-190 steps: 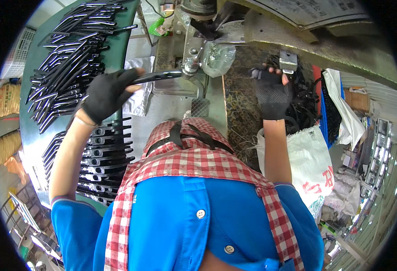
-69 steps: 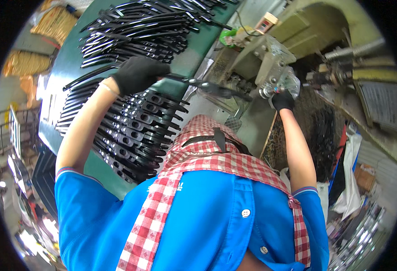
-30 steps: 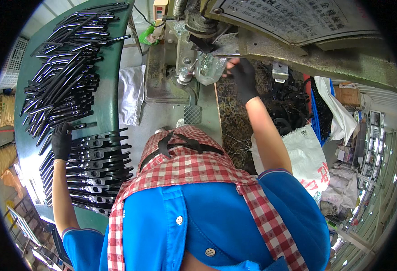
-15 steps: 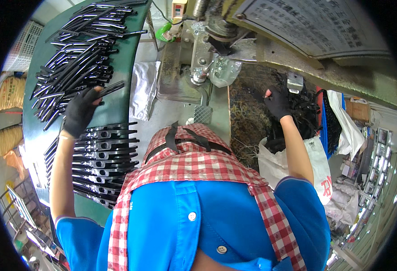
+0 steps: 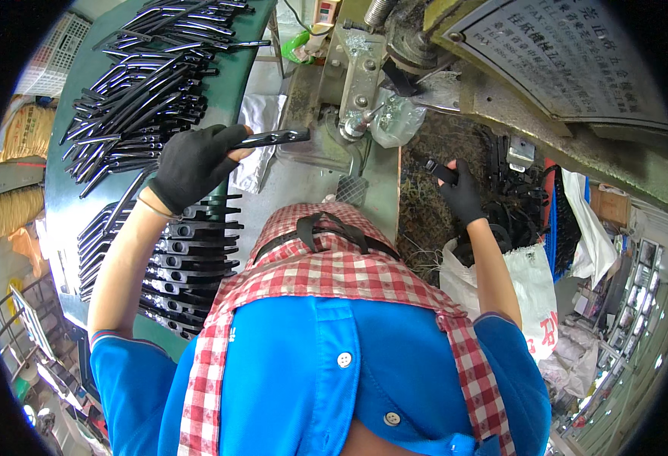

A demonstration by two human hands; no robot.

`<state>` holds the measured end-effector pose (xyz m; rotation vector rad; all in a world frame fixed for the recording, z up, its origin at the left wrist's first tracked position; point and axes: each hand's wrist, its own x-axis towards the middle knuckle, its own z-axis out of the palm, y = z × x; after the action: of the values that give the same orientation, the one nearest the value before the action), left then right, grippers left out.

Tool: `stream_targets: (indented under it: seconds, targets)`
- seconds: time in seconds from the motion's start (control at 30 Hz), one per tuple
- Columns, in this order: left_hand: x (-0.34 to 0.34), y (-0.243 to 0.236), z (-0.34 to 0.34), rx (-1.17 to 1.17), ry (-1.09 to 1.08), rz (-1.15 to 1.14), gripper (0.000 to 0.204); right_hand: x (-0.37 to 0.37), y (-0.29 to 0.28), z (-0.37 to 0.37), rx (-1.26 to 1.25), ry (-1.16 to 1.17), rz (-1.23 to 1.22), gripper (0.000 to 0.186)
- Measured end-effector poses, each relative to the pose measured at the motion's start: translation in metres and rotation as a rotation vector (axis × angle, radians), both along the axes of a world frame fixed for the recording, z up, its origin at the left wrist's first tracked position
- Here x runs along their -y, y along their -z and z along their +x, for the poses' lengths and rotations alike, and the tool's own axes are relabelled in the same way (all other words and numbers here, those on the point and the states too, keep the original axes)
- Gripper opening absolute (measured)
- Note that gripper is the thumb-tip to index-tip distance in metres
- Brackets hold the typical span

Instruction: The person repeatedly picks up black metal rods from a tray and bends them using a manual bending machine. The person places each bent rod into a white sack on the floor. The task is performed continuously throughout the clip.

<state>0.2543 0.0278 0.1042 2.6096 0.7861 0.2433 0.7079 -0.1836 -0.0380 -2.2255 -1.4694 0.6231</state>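
My left hand (image 5: pixel 197 169), in a black fingerless glove, grips a long glossy black bar with holes (image 5: pixel 281 137). The bar's free end points right, toward the machine. Below and behind that hand, a neat row of similar black bars (image 5: pixel 189 247) lies on the green table (image 5: pixel 231 99). A loose heap of black bars (image 5: pixel 132 99) covers the table farther off. At the right, my gloved right hand (image 5: pixel 463 194) pinches a small black strap-like piece (image 5: pixel 439 170) above the grimy brown bench top (image 5: pixel 429 137). More small black pieces (image 5: pixel 516 197) lie beside that hand.
A metal press machine (image 5: pixel 360 87) stands ahead between my hands, a clear plastic bag (image 5: pixel 398 121) hanging by it. Its frame with a plate (image 5: pixel 554 61) juts over the upper right. A white sack (image 5: pixel 501 281) sits below my right hand; a silvery bag (image 5: pixel 262 125) lies by the table.
My left hand has come away from the heap to the right, carrying the bar toward the machine. My right hand has lifted from the black pieces with one showing in its fingers.
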Motion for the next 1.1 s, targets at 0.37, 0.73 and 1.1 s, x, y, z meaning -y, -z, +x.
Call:
stream_targets:
  seconds: [0.37,0.73,1.1]
  targets:
    - [0.009,-0.012,0.052,0.164,0.184,-0.047,0.031,-0.049,-0.135,-0.11,0.043,-0.442,0.291,0.042]
    - [0.013,-0.023,0.051,0.001,0.227,0.081,0.023,-0.066,-0.176,-0.123,-0.003,-0.525,0.089,0.04]
    - [0.01,-0.021,0.061,0.012,0.237,0.121,0.021,-0.077,-0.186,-0.131,0.315,-0.594,0.018,0.036]
